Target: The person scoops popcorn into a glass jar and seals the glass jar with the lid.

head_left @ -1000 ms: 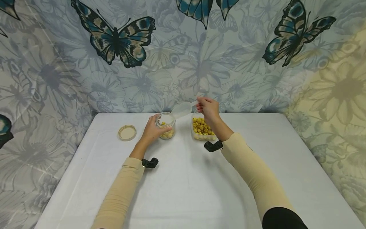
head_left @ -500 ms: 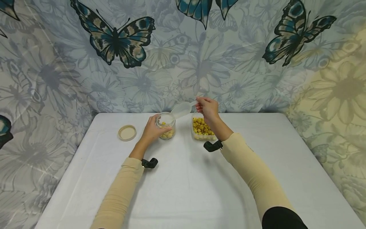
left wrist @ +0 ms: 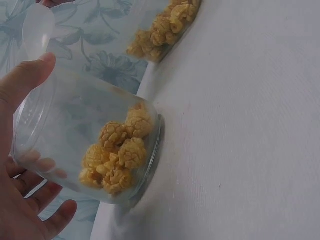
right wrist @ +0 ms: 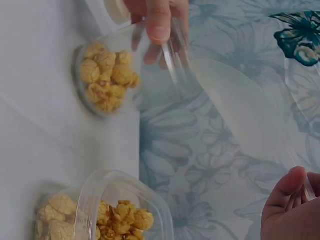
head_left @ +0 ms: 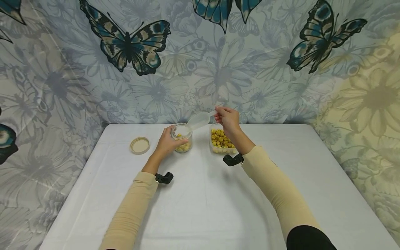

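Observation:
My left hand grips a clear jar near its rim, thumb on one side and fingers on the other. The jar stands upright on the table, with several pieces of yellow popcorn at its bottom. My right hand pinches the handle of a translucent white scoop. Its bowl tilts down toward the jar, the tip at the mouth. No popcorn shows in the scoop. Below my right hand a clear plastic tub holds more popcorn.
A round lid lies on the white-covered table, left of the jar. Behind the table's far edge hangs a cloth printed with butterflies and flowers. Each wrist carries a small black camera.

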Action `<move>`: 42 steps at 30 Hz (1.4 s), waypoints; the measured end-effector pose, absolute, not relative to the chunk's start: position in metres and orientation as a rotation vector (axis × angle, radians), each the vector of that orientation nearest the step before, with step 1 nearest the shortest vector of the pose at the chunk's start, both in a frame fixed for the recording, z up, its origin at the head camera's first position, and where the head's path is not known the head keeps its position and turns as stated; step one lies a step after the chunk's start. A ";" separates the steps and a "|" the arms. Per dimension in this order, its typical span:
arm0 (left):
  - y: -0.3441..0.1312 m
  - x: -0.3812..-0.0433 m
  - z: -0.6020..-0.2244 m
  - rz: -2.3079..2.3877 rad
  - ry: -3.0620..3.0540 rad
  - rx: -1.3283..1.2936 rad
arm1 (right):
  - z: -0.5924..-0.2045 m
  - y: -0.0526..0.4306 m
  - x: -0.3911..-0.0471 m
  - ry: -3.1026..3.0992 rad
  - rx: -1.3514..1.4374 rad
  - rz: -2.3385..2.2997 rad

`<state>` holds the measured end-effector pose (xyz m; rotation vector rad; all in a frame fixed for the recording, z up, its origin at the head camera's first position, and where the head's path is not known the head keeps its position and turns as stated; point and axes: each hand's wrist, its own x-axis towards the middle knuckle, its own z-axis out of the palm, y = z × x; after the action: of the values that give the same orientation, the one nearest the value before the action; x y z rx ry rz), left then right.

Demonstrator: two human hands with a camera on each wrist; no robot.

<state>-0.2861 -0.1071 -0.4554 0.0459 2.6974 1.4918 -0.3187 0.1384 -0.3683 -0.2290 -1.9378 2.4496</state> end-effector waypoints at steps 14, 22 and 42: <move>-0.104 -0.284 -0.455 1.572 2.678 0.033 | -0.366 0.142 -0.318 -1.905 -0.246 2.479; -0.106 -0.284 -0.447 1.517 2.657 0.035 | -0.364 0.145 -0.317 -1.866 -0.220 2.486; -0.111 -0.283 -0.445 1.468 2.723 0.097 | -0.353 0.158 -0.310 -1.853 -0.182 2.528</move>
<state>-0.2833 -0.1107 -0.4448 0.0967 2.7228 1.4678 -0.3105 0.1583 -0.3530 -0.1818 -1.8534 2.5283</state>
